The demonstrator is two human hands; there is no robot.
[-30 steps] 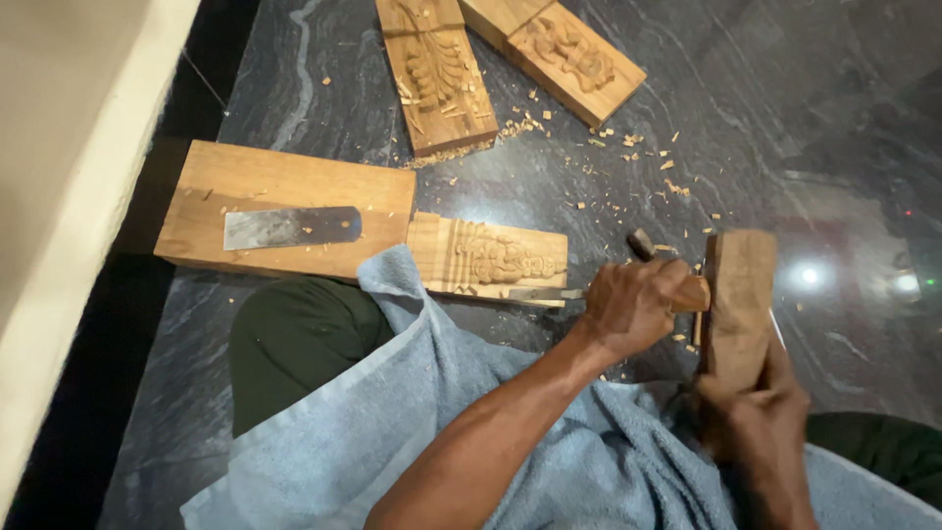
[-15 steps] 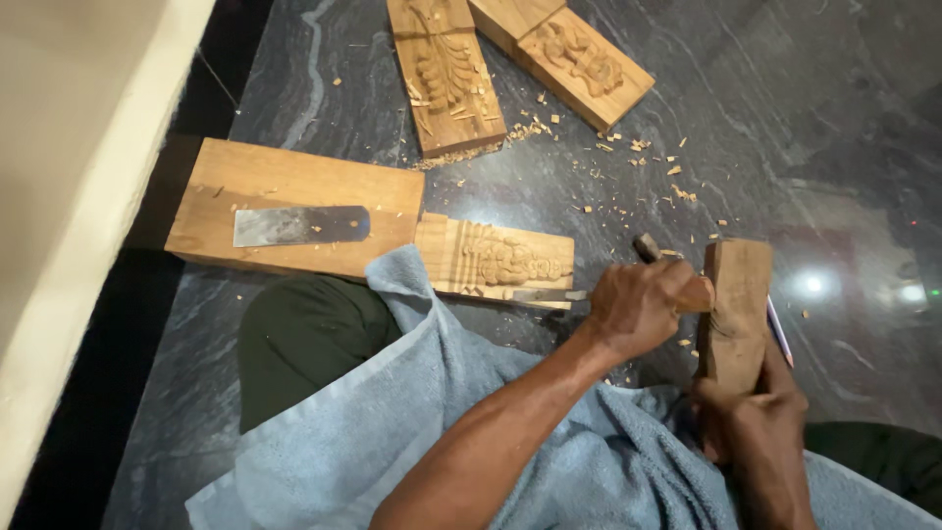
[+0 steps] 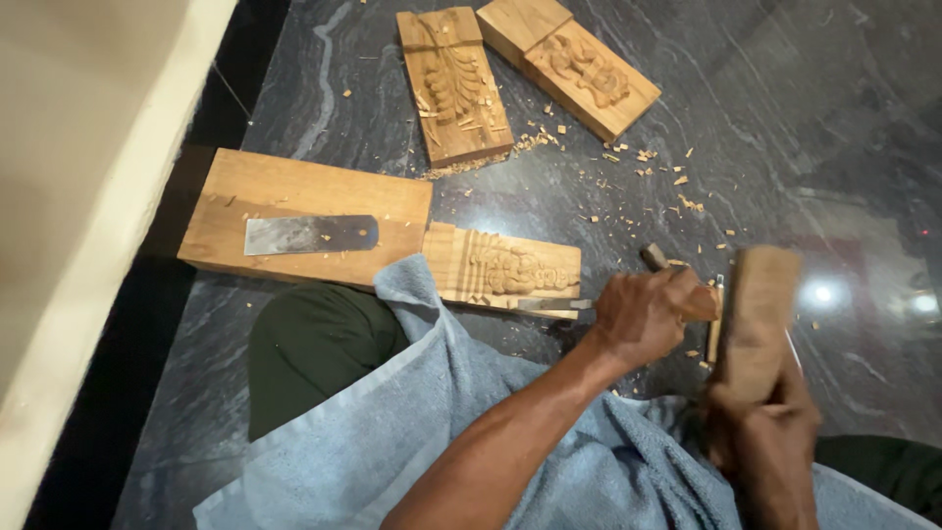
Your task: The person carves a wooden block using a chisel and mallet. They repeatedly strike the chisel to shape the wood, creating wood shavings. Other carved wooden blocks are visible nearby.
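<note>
My left hand (image 3: 646,316) is closed around a chisel (image 3: 551,304). Its metal blade points left at the edge of a carved wooden block (image 3: 510,270) that lies against my towel-covered lap. The dark butt of the chisel's handle (image 3: 654,257) sticks out above my fist. My right hand (image 3: 767,444) grips a plain wooden mallet block (image 3: 758,316), held upright just right of my left fist. A thin second tool (image 3: 716,319) shows between the fist and the mallet.
A long plank (image 3: 304,191) carrying a flat steel blade (image 3: 309,234) lies on the dark marble floor (image 3: 805,128). Two more carved blocks (image 3: 453,86) (image 3: 581,71) rest farther away among wood chips (image 3: 648,167). A blue towel (image 3: 392,432) covers my lap. A pale wall (image 3: 88,196) runs along the left.
Both hands keep their holds. The mallet and the view have shifted only slightly; the chisel stays at the carved block's edge.
</note>
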